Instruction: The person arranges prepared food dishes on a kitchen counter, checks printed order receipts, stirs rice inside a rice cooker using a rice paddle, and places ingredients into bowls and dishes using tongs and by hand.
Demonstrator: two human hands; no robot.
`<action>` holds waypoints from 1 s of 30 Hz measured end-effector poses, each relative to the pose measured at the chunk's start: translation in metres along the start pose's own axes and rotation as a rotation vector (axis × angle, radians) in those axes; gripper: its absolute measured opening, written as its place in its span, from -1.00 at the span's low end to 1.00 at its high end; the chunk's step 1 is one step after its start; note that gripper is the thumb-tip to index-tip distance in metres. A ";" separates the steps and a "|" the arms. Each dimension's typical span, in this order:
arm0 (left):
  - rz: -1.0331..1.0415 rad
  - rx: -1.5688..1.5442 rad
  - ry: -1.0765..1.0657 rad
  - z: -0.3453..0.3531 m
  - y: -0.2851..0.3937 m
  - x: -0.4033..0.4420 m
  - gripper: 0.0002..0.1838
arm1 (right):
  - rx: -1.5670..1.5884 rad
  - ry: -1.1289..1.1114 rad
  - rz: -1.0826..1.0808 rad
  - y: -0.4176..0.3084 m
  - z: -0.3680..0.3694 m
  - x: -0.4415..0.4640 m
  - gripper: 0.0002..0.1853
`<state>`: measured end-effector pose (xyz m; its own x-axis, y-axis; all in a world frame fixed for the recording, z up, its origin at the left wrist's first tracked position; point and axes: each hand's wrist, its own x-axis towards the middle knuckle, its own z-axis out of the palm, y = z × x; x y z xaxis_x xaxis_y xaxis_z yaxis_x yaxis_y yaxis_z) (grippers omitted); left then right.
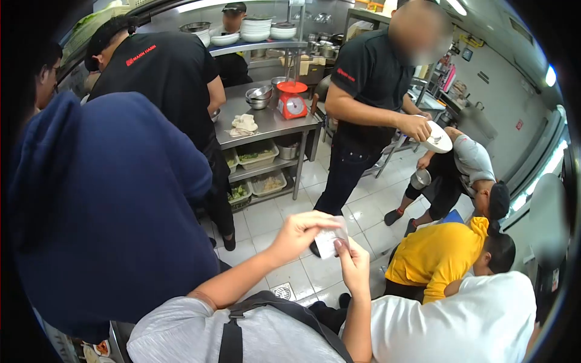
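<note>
In front of my chest I hold a small whitish paper slip (pixel 327 243) with faint marks on it. My left hand (pixel 299 233) has its fingers bent over the slip's upper edge. Its lower right side is pinched between the thumb and fingers of my right hand (pixel 354 260). The slip hangs in the air above the tiled floor, and the marks are too small to read.
A person in dark blue (pixel 109 206) stands close on the left. Ahead, a steel table (pixel 275 126) carries a red scale (pixel 293 100), metal bowls (pixel 260 97) and a white cloth (pixel 244 124). A person holds a white plate (pixel 440 140). Several people crowd the right.
</note>
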<state>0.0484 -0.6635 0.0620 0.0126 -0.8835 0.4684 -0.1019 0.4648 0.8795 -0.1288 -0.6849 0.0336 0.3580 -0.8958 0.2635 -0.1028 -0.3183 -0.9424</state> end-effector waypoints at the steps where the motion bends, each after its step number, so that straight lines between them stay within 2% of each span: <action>1: 0.004 0.001 0.017 -0.008 -0.001 0.008 -0.70 | 0.058 -0.028 0.029 0.005 0.005 0.011 -0.77; 4: 0.062 0.087 0.105 -0.035 -0.016 0.030 -0.74 | 0.185 -0.073 0.089 0.016 0.023 0.051 -0.76; 6: 0.123 0.178 0.238 -0.061 -0.027 0.045 -0.79 | 0.203 -0.084 0.094 0.023 0.033 0.080 -0.75; 8: 0.014 -0.001 0.461 -0.091 -0.045 0.057 -0.81 | 0.288 -0.091 0.100 0.032 0.039 0.119 -0.78; 11: -0.066 -0.026 0.613 -0.140 -0.094 0.063 -0.85 | 0.345 -0.082 0.156 0.037 0.049 0.180 -0.85; 14: -0.227 0.009 0.550 -0.160 -0.136 0.068 -0.83 | 0.534 -0.047 0.126 0.031 0.076 0.264 -0.85; 16: -0.297 -0.101 0.519 -0.163 -0.157 0.072 -0.82 | 0.607 -0.065 0.087 0.012 0.100 0.325 -0.81; 18: -0.320 -0.171 0.472 -0.169 -0.172 0.079 -0.81 | 0.540 -0.132 -0.052 0.006 0.122 0.390 -0.78; 21: -0.313 -0.201 0.451 -0.184 -0.189 0.091 -0.80 | 0.667 -0.208 -0.064 -0.020 0.163 0.488 -0.78; 24: -0.335 -0.094 0.443 -0.200 -0.191 0.104 -0.80 | 0.854 -0.292 -0.086 -0.049 0.208 0.593 -0.78; 28: -0.361 -0.049 0.574 -0.226 -0.219 0.109 -0.80 | 1.000 -0.302 -0.076 -0.085 0.266 0.732 -0.79; 30: -0.366 -0.080 0.753 -0.241 -0.229 0.117 -0.80 | 1.078 -0.330 -0.041 -0.092 0.290 0.806 -0.81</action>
<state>0.3127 -0.8594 -0.0647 0.6949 -0.7168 0.0580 0.1081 0.1839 0.9770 0.4382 -1.2879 0.2733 0.5869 -0.7141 0.3815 0.7126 0.2319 -0.6622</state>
